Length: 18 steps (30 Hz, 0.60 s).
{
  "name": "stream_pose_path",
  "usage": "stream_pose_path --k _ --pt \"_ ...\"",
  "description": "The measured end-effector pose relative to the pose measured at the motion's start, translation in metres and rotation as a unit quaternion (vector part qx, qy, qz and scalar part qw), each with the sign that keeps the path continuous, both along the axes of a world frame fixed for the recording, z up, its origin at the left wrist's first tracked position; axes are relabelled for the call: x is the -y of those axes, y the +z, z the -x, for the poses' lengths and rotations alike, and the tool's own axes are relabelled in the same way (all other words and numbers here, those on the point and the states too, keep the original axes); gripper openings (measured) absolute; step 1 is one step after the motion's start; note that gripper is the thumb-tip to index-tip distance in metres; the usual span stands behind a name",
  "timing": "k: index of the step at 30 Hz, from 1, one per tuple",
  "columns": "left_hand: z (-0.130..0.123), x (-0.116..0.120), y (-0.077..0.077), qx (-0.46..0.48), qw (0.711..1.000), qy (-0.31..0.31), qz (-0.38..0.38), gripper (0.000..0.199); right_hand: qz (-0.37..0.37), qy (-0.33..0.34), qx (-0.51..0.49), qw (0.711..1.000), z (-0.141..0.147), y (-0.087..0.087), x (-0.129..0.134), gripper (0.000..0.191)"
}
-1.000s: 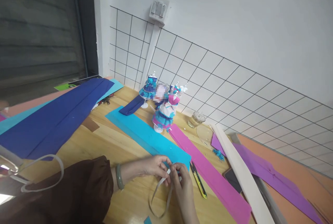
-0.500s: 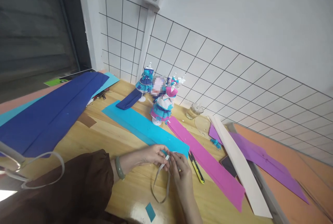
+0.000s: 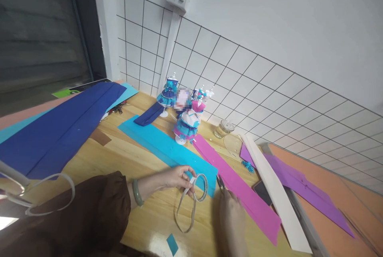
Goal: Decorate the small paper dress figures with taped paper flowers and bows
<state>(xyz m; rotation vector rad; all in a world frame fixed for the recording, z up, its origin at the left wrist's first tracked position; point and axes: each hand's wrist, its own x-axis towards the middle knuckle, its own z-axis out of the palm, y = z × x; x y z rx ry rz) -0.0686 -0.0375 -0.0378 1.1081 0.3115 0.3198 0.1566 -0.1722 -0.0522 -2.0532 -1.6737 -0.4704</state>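
R hand (image 3: 232, 213) has left L hand (image 3: 181, 179) since 0.5 s ago & gone right, to the snips (image 3: 220, 183). Hands now apart. R hand covers the snips' handles, dark blades poking out far side; can't tell if fingers are closed on them. L hand, w/ green bangle (image 3: 137, 193) at wrist, pinches a thin pale band (image 3: 193, 213) btwn thumb & fingers; band hangs in a loop toward near side. Pale ring (image 3: 206, 188) shows at those fingertips, just right, in front of near end of the turq. strip (image 3: 167, 149). Teal scrap (image 3: 172, 245) on table (image 3: 143, 225), near side. Pink strip (image 3: 239, 185) runs just right of R hand. Far side: mini dress stands (image 3: 187, 123), lidded glass (image 3: 224, 128) to their right. Navy cloth (image 3: 66, 125) far left.
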Motion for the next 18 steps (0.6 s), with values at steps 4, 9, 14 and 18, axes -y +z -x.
stream_pose_path --k 4,9,14,18 --pt "0.0 -0.001 -0.002 0.006 1.0 -0.009 -0.001 0.052 0.035 -0.062 -0.043 0.996 -0.003 -0.004 0.006 0.024" --pt "0.0 -0.001 -0.003 0.013 1.0 -0.026 -0.003 0.053 0.103 -0.087 -0.257 0.957 0.003 0.029 0.0 0.034" --pt "-0.002 -0.002 -0.006 0.018 0.999 -0.029 -0.006 0.054 0.195 0.027 -0.438 0.877 0.03 0.071 -0.006 0.046" --pt "-0.002 -0.002 -0.006 0.022 0.999 -0.023 -0.014 0.055 0.272 0.048 -0.389 0.879 0.032 0.09 -0.007 0.05"
